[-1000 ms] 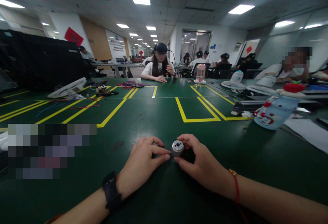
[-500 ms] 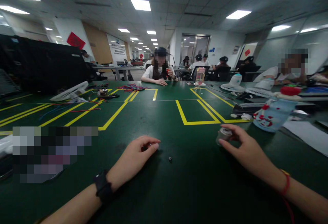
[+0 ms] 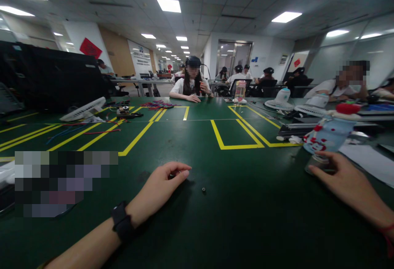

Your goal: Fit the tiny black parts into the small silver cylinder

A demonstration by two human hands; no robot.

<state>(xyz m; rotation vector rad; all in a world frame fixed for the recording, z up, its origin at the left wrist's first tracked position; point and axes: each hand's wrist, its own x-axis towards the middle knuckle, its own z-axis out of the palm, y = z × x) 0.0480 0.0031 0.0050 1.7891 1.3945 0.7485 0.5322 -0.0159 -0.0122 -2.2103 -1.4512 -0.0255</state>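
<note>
My right hand (image 3: 346,176) is closed around a small silver metal cylinder (image 3: 315,163), holding it at the table's right side, close to the blue bottle (image 3: 331,135). My left hand (image 3: 164,182) rests on the green table (image 3: 234,224) with fingers curled and the thumb near the index fingertip. Whatever lies between those fingers is too small or hidden to name. Just right of the left fingertips is a tiny dark ring-like part (image 3: 203,189) with a hole in its middle, lying untouched on the table.
Yellow tape (image 3: 243,147) marks the table. White fans (image 3: 280,100) and metal rails stand at the right, beside white paper (image 3: 367,163). Another fan (image 3: 84,110), red and blue wires (image 3: 156,104) and a black case (image 3: 52,76) are at the left. A person (image 3: 192,82) sits opposite.
My right hand has moved to the right with the silver cylinder, from mid-table to beside the blue bottle. My left hand and the tiny dark part have stayed in place.
</note>
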